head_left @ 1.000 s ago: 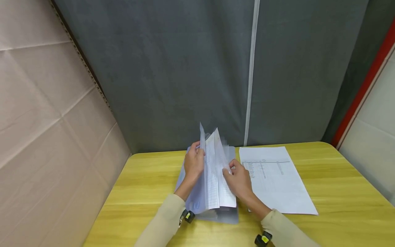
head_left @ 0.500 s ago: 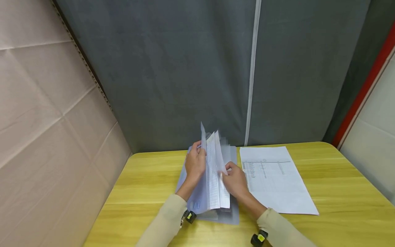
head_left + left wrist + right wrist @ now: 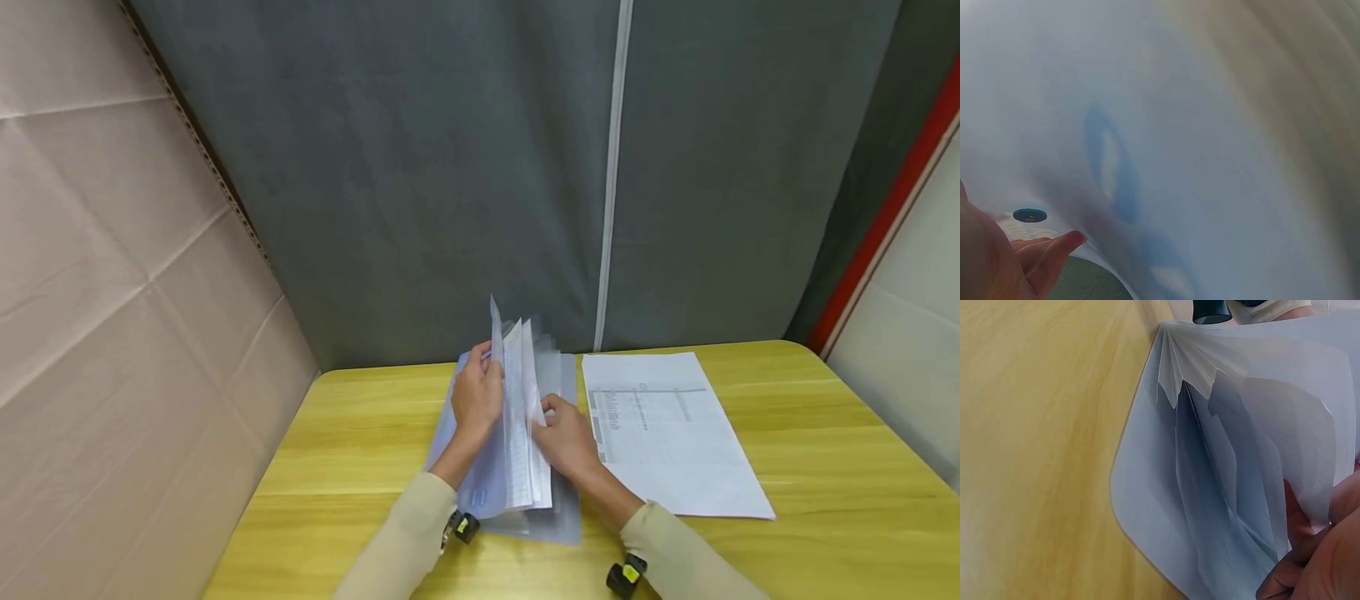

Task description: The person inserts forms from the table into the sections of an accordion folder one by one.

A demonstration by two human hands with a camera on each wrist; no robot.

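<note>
A translucent blue-grey expanding folder (image 3: 486, 487) lies open on the yellow table (image 3: 360, 450). My left hand (image 3: 477, 400) grips its raised front cover and leaves from the left, fingers curled over their edge. A printed sheet (image 3: 517, 433) stands nearly upright among the leaves. My right hand (image 3: 564, 437) pinches that sheet's right edge. In the right wrist view the folder's fanned pockets (image 3: 1241, 456) gape, with my right hand's fingers (image 3: 1310, 550) at a leaf's lower corner. The left wrist view is filled by blurred plastic (image 3: 1179, 137), with my left hand (image 3: 1016, 262) at bottom left.
A loose stack of printed paper (image 3: 667, 433) lies flat on the table just right of the folder. A grey fabric backdrop (image 3: 450, 167) closes the far side and a cardboard wall (image 3: 112, 292) the left. Bare tabletop (image 3: 825, 467) extends to the right.
My right hand has moved left, swinging the printed sheet and leaves more upright toward my left hand. The left hand has barely moved.
</note>
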